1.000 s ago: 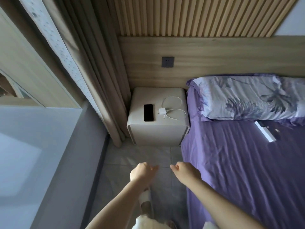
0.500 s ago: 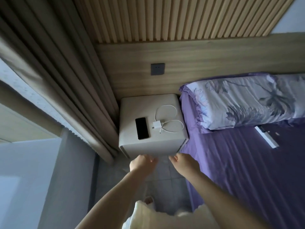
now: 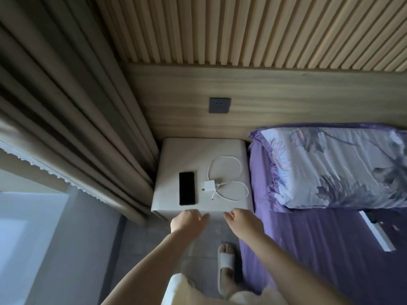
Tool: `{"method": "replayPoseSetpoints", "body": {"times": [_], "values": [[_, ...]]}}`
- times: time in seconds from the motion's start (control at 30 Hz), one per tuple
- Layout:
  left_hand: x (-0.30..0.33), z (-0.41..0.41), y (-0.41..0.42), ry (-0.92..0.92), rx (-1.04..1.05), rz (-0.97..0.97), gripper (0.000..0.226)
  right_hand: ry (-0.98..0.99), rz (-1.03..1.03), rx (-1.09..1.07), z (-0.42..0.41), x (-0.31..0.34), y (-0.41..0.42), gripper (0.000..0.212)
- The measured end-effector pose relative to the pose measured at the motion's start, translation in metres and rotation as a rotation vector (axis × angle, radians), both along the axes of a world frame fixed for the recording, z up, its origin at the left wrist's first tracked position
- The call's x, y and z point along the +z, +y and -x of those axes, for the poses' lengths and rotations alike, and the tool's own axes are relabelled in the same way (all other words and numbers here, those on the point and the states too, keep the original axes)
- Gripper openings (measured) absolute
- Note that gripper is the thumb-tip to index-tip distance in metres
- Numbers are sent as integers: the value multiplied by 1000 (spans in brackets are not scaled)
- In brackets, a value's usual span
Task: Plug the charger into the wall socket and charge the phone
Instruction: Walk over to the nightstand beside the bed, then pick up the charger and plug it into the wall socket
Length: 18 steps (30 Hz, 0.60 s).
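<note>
A black phone [image 3: 187, 188] lies flat on the white bedside table [image 3: 193, 150]. To its right sits a small white charger [image 3: 209, 186] with its white cable [image 3: 226, 172] looped beside it. A grey wall socket [image 3: 219, 105] is set in the wooden panel above the table, with nothing plugged in. My left hand [image 3: 187, 221] hovers at the table's front edge, below the phone, fingers loosely apart and holding nothing. My right hand [image 3: 243, 221] hovers beside it, below the charger, also holding nothing.
A bed with a purple sheet [image 3: 319, 249] and a floral pillow [image 3: 334, 166] stands right of the table. A white remote [image 3: 376, 231] lies on the sheet. Heavy curtains [image 3: 77, 106] hang at the left. My slippered foot [image 3: 225, 265] stands on the tiled floor.
I have stepped closer, so the table, phone and charger appear larger and nearer. Both hands have reached forward to the table's front edge. Nothing has been picked up.
</note>
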State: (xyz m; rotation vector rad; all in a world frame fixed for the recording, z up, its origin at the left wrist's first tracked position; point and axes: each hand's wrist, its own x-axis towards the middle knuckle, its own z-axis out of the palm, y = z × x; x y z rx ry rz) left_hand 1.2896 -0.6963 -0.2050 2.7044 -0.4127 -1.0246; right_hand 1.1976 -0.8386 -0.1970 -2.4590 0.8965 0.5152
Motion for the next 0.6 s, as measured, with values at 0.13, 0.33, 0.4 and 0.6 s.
{"method": "replayPoseSetpoints", "body": {"times": [0.13, 0.33, 0.4, 0.6], "values": [[-6, -19, -34, 24, 61, -21, 46, 16, -11, 55, -32, -10, -40, 44], [-23, -46, -59, 41, 125, -47, 39, 97, -40, 158, -72, -35, -75, 43], [-28, -59, -63, 36, 138, -62, 41, 117, -75, 147, -82, -43, -79, 45], [-55, -101, -82, 53, 139, -82, 47, 144, -160, 111, -122, -67, -87, 48]]}}
